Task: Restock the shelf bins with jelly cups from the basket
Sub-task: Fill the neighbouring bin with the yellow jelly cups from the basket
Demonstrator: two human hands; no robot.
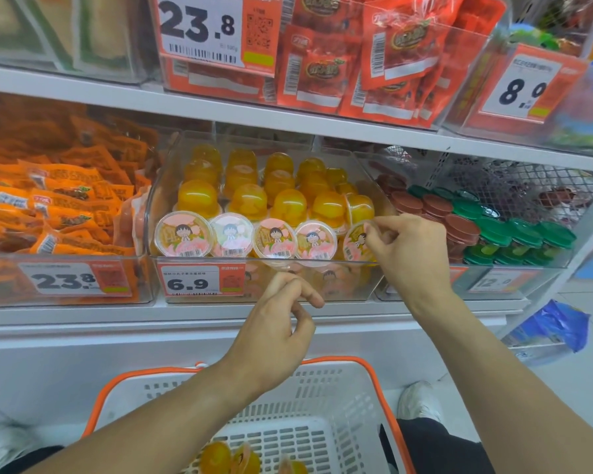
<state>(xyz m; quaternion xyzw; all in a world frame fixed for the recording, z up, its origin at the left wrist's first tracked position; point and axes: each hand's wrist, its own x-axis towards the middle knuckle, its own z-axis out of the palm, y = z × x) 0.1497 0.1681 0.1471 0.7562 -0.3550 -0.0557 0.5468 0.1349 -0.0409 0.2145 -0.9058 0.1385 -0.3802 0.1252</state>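
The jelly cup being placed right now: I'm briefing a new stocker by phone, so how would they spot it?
Find the clear bin with the 6.9 price tag on the middle shelf. Along its front runs a row of lidded cups facing outward. The jelly cup is the rightmost of that row, the only one pinched by the right hand.

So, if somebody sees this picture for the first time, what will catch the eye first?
Probably the clear middle bin packed with orange jelly cups, their cartoon lids lined along the front. The right hand pinches the rightmost front cup, while the left hand hovers below the bin holding nothing. The big 6.9 price tag and the white basket with orange rim below also stand out.
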